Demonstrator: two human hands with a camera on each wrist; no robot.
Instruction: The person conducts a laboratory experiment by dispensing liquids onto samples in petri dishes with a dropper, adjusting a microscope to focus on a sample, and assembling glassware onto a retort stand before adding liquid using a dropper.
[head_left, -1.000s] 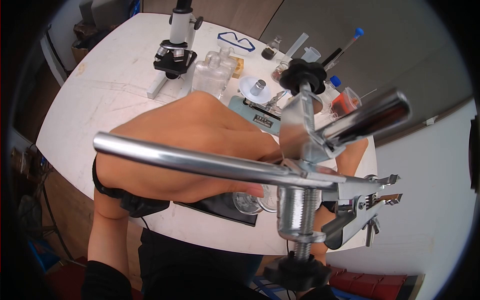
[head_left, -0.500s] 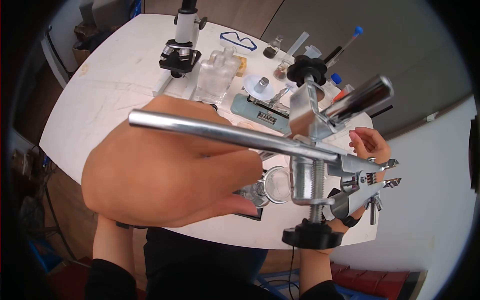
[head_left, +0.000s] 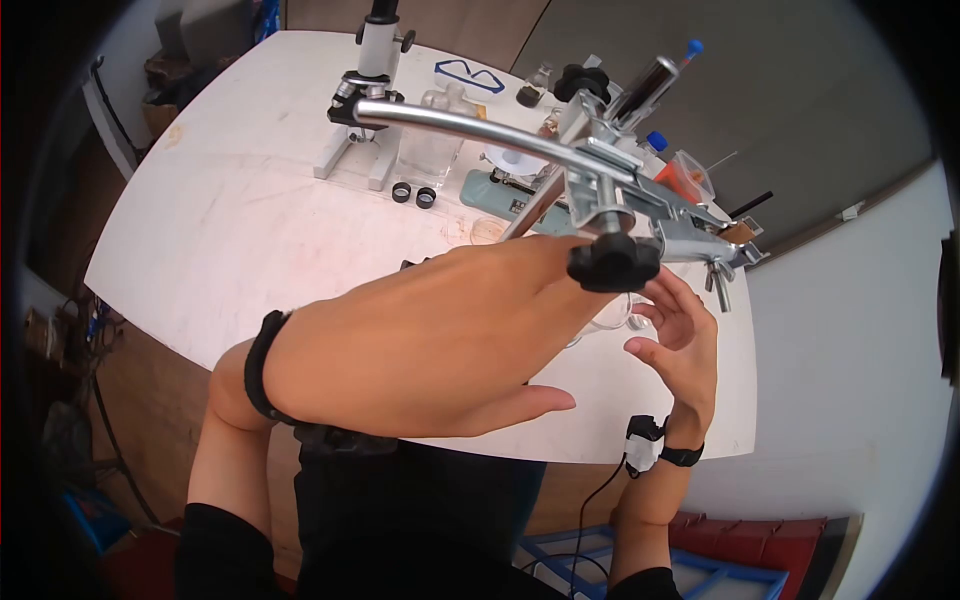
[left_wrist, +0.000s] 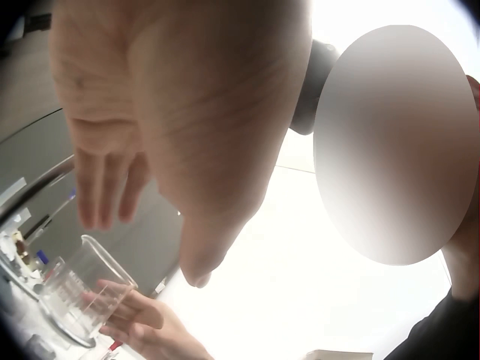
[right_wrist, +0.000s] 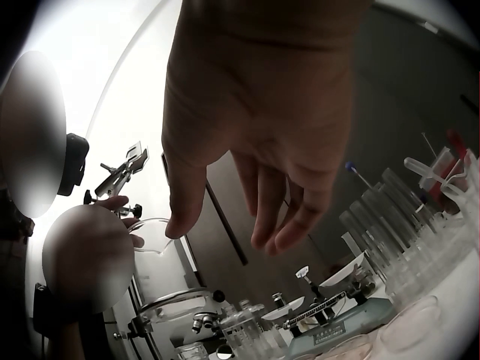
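Observation:
A clear glass beaker [left_wrist: 91,274] sits on the metal ring [right_wrist: 176,298] of a stand; in the head view it is mostly hidden behind my left hand [head_left: 430,345]. That hand reaches forward, palm down and fingers extended, its fingertips close to the beaker's rim in the right wrist view. Past its fingers, a metal clamp with a black knob [head_left: 614,262] and a long rod [head_left: 460,126] overlaps the stand's upper part. My right hand [head_left: 685,345] is on the beaker's other side, fingers loosely bent, thumb apart, nothing between them.
A microscope [head_left: 378,50] stands at the back left, near two small black caps [head_left: 401,192]. Behind the stand are a teal balance [head_left: 490,192], glass bottles [head_left: 430,150], goggles [head_left: 468,78] and a container of orange-red liquid [head_left: 688,180]. Test tubes [right_wrist: 379,217] stand at the right.
The clamp now appears higher in the head view. My left hand has shifted right, showing its wristband. After emerging from behind the clamp, my right hand has come in beside the beaker.

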